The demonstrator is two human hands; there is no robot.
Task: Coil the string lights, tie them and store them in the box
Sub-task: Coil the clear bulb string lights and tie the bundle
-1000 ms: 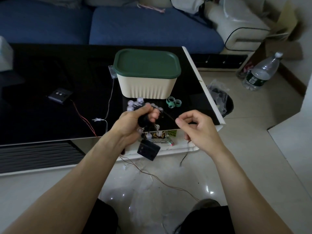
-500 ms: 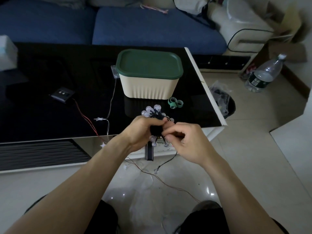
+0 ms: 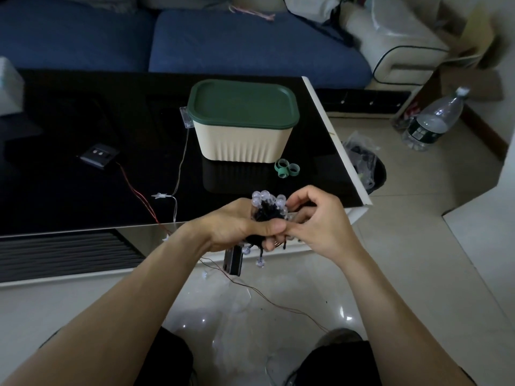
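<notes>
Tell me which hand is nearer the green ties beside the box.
Right. The right hand sits just below the green ties; the left hand, gripping the coiled lights, is farther left.

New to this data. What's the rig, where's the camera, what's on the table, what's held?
No robot here: a person works with bare hands, filmed by one wide-angle camera worn on the head, looking forward and down. The left hand grips a coiled bundle of string lights, black wire with clear bulbs; the right hand pinches at that bundle. A black battery pack hangs below. On the black table stand a cream box with its green lid on, green ties beside it, and a small black switch box with thin wires.
</notes>
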